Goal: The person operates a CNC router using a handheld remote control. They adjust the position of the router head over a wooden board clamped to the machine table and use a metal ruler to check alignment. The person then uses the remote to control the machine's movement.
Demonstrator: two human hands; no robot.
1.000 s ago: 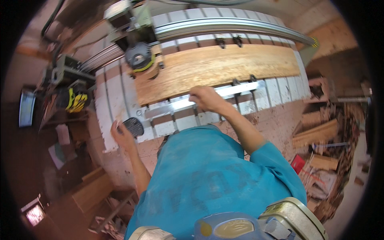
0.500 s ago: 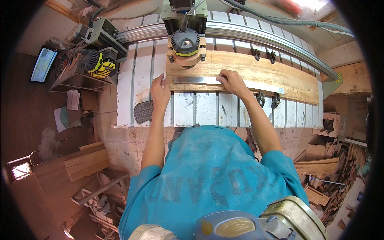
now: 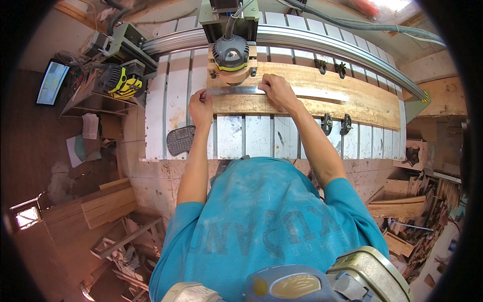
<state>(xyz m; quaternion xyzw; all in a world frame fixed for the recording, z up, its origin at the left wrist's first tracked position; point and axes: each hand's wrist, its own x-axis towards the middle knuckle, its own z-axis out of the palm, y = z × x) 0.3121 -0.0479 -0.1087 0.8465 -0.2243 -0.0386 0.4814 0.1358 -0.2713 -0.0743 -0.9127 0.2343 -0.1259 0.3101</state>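
A long steel ruler lies lengthwise on a wooden board, which rests on the slatted white machine bed. My right hand is closed on the ruler left of its middle, fingertips at its edge. At the board's left end, my left hand has its fingers pinched together around the ruler's end; the fingertips partly hide that end. Just beyond the ruler hangs a router spindle in a wooden mount. A small black keyboard lies left of my left forearm.
Dark clamps stand at the board's near edge, and more clamps at its far edge. A metal gantry rail crosses above the bed. Leftward are a yellow-black power tool and a screen. Wood offcuts lie at right.
The ruler has slid left and slightly away from me, with my right hand moving along on it. My left hand's fingers have closed at the ruler's left end.
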